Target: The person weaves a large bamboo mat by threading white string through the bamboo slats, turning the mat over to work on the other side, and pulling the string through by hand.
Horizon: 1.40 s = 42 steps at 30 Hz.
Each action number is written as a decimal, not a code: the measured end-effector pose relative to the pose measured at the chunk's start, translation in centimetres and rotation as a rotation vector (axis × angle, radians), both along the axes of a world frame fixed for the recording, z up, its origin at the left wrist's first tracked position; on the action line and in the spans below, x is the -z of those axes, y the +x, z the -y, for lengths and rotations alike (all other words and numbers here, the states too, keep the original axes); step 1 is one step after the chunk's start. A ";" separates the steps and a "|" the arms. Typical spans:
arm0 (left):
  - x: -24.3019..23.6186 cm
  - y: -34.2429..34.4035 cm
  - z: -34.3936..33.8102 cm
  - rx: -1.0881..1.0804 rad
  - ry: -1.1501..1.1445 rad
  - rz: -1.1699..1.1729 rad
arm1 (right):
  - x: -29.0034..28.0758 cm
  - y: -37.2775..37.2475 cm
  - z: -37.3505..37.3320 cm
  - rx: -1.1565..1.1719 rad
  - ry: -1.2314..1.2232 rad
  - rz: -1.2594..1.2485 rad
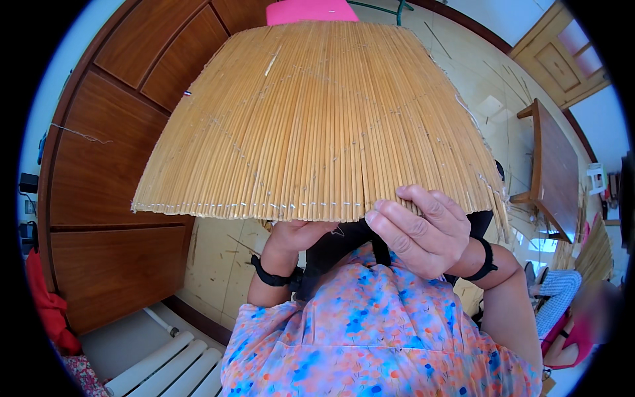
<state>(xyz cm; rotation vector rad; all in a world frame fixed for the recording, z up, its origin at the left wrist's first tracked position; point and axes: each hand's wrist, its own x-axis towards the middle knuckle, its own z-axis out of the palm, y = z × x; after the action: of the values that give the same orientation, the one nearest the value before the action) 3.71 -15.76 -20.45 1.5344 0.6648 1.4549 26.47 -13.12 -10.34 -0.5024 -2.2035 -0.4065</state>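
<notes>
A wide mat of straw-coloured plant stalks (pixel 297 132), laid side by side and stitched across with pale thread, spreads in front of me. A row of small white stitches runs along its near edge. My right hand (pixel 426 228) is closed at that edge, right of the middle, its fingertips pressed on the stalks; no tool shows in it. My left hand (pixel 297 235) is under the near edge, left of the middle, and the mat hides its fingers. A short loose thread end shows beside the left hand.
Brown wooden cabinets (pixel 119 159) stand on the left, with a white radiator (pixel 165 370) at the lower left. A pink seat (pixel 311 10) is beyond the mat. A low wooden table (pixel 554 169) stands at right. Stalk scraps litter the tiled floor; another person (pixel 572 337) sits at lower right.
</notes>
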 end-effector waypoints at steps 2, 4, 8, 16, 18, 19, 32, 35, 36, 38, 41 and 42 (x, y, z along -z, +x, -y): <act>0.0 0.8 0.3 -0.028 -0.197 0.094 | 0.1 0.0 0.0 0.000 0.006 -0.001; -0.9 2.0 0.6 -0.022 -0.288 0.218 | 0.2 0.0 0.0 -0.005 0.011 -0.003; -1.6 2.6 0.8 -0.011 -0.404 0.276 | 0.7 0.3 0.4 -0.006 -0.005 0.029; -1.4 3.6 2.1 0.120 -0.553 0.414 | 4.1 0.5 0.9 0.014 -0.029 0.015; -1.4 3.7 2.4 0.104 -0.656 0.464 | 5.0 0.7 0.6 -0.003 -0.055 0.017; -1.4 3.7 2.5 0.092 -0.754 0.515 | 5.9 0.7 0.4 -0.006 -0.060 0.013; -9.8 2.0 2.6 -0.378 0.010 -0.987 | 12.4 2.8 -1.1 -0.058 -0.074 -0.036; -6.4 4.2 -1.6 -0.255 0.222 -1.048 | 12.5 2.7 -1.0 -0.034 -0.062 -0.047; -5.3 4.7 -2.3 -0.187 0.256 -1.022 | 12.8 2.6 -0.9 -0.018 -0.062 -0.090; -4.2 5.1 -3.3 -0.099 0.295 -0.999 | 13.0 2.9 -0.8 0.018 -0.065 -0.139; -3.4 5.7 -4.2 -0.022 0.367 -1.057 | 13.1 3.9 -0.4 0.075 -0.058 -0.159; -3.3 5.9 -4.3 -0.019 0.402 -1.077 | 13.4 4.3 0.1 0.064 -0.066 -0.144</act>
<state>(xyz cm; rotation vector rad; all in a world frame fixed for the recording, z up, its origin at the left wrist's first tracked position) 9.64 -11.42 -17.10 2.6423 1.0156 0.6823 30.77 -13.26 -23.75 -0.6197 -2.0711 -0.3223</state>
